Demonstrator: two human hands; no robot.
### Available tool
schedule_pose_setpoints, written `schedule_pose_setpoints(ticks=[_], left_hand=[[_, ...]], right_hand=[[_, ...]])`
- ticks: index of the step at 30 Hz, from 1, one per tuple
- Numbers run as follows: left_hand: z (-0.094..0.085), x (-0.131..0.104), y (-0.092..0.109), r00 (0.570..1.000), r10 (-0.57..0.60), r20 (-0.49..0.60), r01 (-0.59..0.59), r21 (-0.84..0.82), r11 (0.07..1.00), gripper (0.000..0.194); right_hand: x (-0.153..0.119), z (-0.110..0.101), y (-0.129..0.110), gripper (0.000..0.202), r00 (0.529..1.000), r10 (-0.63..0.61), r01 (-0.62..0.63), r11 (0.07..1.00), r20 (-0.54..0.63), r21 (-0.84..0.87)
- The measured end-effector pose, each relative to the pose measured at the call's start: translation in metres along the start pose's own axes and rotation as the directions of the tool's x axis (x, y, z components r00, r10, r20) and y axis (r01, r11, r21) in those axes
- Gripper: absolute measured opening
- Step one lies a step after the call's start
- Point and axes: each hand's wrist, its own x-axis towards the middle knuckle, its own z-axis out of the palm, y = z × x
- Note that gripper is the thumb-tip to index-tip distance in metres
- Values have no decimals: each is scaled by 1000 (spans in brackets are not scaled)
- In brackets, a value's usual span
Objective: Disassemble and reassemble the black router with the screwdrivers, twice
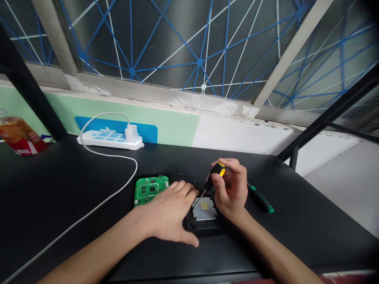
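Table (59,177): black, with a white power strip (111,141) behind.
Black case (207,226): between the hands, silver plate (205,214) on it; too small to tell if screws are out.
Right hand (235,193): fingers wrapped around yellow-black screwdriver (211,180).
Left hand (168,213): fingers apart, partly hiding green board (151,189).
Nearby: green screwdriver (260,198).

At eleven o'clock on the counter (296,221), a white power strip (99,139) held a charger (131,133); a red-and-orange pouch (22,136) sat at ten o'clock.
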Motion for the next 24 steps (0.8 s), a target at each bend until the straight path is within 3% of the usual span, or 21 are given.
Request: schedule_pose_setpoints(ticks=[12,17,21,24], left_hand=[[2,-1,-1,999,30,-25,-29,19,999,90],[0,0,0,999,37,-28,-36,38,999,90],[-1,1,1,999,43,-25,-42,60,997,88],[-1,0,1,999,49,-17,-48,58,997,86]], right_hand=[[-2,-3,2,38,999,-48,48,998,18,-26],[-3,0,-11,32,993,-1,-6,998,116,65],[-6,2,-18,28,989,-65,43,987,136,156],[-7,3,-16,29,984,-128,111,985,126,130]])
